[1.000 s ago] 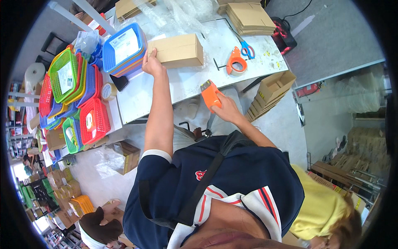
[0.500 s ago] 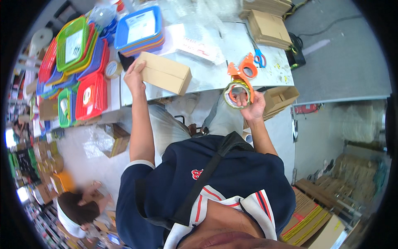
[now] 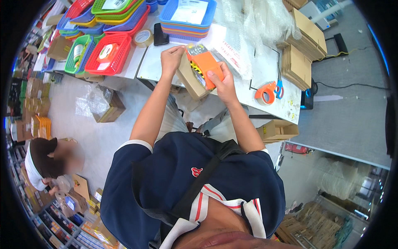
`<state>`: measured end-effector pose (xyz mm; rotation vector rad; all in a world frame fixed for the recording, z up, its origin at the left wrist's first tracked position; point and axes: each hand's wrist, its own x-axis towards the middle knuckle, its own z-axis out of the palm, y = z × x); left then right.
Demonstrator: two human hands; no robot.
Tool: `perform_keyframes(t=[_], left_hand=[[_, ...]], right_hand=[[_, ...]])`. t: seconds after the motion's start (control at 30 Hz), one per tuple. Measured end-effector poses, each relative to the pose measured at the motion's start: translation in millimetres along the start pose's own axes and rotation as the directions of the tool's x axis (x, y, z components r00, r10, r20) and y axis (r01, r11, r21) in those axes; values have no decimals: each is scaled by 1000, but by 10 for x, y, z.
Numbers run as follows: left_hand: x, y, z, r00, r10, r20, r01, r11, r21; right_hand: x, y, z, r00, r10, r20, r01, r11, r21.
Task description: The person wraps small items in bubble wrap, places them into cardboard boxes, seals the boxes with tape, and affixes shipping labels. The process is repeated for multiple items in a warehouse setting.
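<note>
My right hand (image 3: 224, 85) is closed round an orange tape dispenser (image 3: 207, 66) with a roll of tape in it. The dispenser lies over the upper side of a plain brown cardboard box (image 3: 194, 88), hiding much of it. The box's near end reaches the table's front edge. My left hand (image 3: 171, 60) has its fingers pinched together at the box's far end, close to the dispenser's front. What these fingers grip is too small to make out.
A second orange tape dispenser (image 3: 265, 93) lies beside blue-handled scissors (image 3: 279, 89) on the white table (image 3: 244, 97). Stacked baskets (image 3: 186, 20), a tape roll (image 3: 143, 37) and a phone (image 3: 161, 35) stand behind left. Flat cartons (image 3: 297, 66) are piled right. Another person (image 3: 43, 162) is at lower left.
My right hand has brought the tape dispenser left and over the box. The box has turned, and my left hand has shifted to its far end. The view has swung somewhat.
</note>
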<state>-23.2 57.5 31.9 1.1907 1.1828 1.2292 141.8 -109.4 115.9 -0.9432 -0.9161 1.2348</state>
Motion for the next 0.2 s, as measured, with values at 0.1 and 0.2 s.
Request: perform_keyframes(t=[0.1, 0.2], left_hand=[[9, 22, -26, 996, 85, -26, -81, 989, 122], [-24, 138, -102, 862, 492, -123, -448, 853, 268]], right_hand=[[14, 66, -45, 1000, 9, -8, -9, 996, -87], [-13, 6, -53, 999, 10, 44, -4, 992, -124]])
